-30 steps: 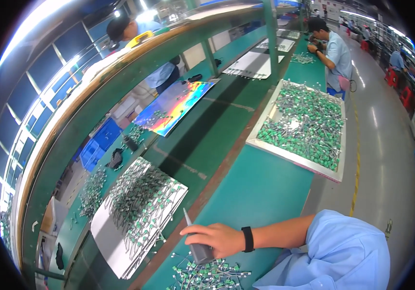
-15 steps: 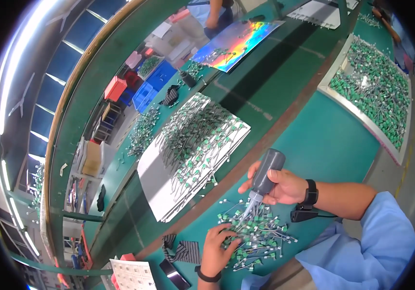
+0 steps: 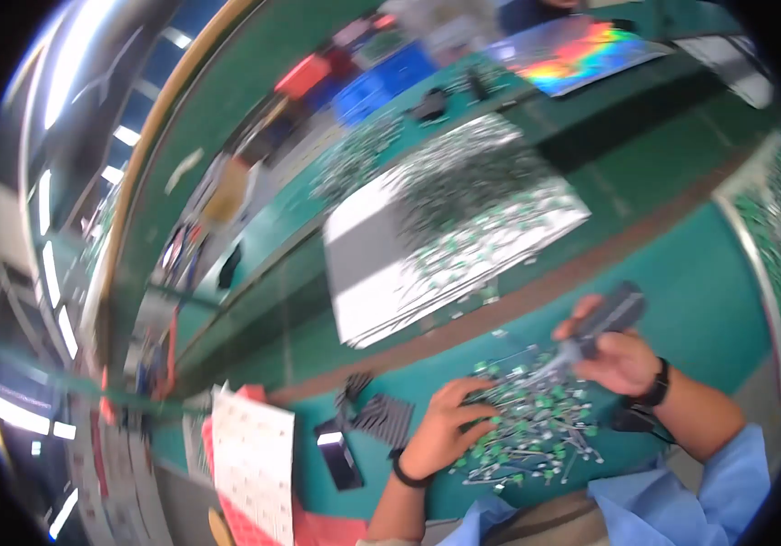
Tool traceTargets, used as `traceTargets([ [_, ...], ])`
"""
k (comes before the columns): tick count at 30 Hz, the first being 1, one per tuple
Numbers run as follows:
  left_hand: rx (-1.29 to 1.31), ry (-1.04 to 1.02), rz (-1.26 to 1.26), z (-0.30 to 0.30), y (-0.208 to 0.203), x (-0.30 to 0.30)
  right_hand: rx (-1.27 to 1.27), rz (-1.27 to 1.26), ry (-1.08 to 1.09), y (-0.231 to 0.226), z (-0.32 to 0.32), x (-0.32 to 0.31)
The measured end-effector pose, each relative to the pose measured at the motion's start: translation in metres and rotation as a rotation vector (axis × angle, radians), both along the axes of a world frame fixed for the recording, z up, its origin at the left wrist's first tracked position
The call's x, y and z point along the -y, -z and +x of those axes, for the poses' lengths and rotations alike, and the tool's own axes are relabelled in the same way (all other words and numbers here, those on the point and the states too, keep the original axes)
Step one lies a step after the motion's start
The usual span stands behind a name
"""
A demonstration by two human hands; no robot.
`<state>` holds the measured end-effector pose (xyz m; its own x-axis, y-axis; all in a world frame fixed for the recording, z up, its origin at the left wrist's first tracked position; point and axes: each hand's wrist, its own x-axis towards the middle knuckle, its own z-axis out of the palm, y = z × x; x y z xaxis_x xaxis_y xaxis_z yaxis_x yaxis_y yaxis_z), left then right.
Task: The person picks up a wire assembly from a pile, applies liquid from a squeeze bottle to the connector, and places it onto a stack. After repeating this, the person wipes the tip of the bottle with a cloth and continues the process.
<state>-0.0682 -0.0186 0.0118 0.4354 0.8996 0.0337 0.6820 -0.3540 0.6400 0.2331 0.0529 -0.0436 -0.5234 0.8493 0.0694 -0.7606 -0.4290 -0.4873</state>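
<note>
Plainly, our right grip [image 3: 625, 364] was closed around a dark grey bottle [image 3: 616, 309], right of centre in the lower half of the frame, its narrow nozzle slanting down and left toward a pile of green-and-silver wired parts [image 3: 545, 428]. We could not tell, through the blur, whether the tip touched them. Our left grip [image 3: 449, 428] had its fingers bent at the pile's left edge; whether it pinched a part, we could not tell. Dark wristbands [image 3: 410, 469] circled both our wrists. Beneath the pile, at the lower centre, spread our green desk [image 3: 681, 273]. Left of our left grip lay a striped dark cloth [image 3: 384, 419], and next to it a black phone [image 3: 343, 464]; farther left we had a white sheet [image 3: 254, 460] with rows of small marks. Mid-frame, beyond a brown strip, lay stacked white boards [image 3: 358, 309] bearing many more green parts. A pale-rimmed tray [image 3: 752, 255] of such parts stood at the right edge. Toward the top we saw blue bins [image 3: 381, 82] and a rainbow-coloured sheet [image 3: 581, 59].
</note>
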Motion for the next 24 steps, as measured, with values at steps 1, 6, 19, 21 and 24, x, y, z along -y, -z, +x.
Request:
traceTargets([
  [1,0.097,0.041,-0.03,0.004,-0.004,-0.002,-0.004,-0.006,-0.021,-0.009,0.004,0.003],
  [6,0.646,0.019,-0.412,-0.003,-0.01,0.014,0.123,0.172,0.006,-0.028,0.0,0.006],
  [19,1.086,-0.108,-0.746,0.049,0.013,0.03,0.533,0.798,0.101,-0.044,-0.018,0.026],
  [21,1.109,-0.201,-0.688,0.059,0.01,0.029,0.548,0.771,0.13,-0.042,-0.015,0.03],
  [24,1.117,-0.268,-0.66,0.062,0.015,0.029,0.604,0.797,0.187,-0.034,-0.011,0.032],
])
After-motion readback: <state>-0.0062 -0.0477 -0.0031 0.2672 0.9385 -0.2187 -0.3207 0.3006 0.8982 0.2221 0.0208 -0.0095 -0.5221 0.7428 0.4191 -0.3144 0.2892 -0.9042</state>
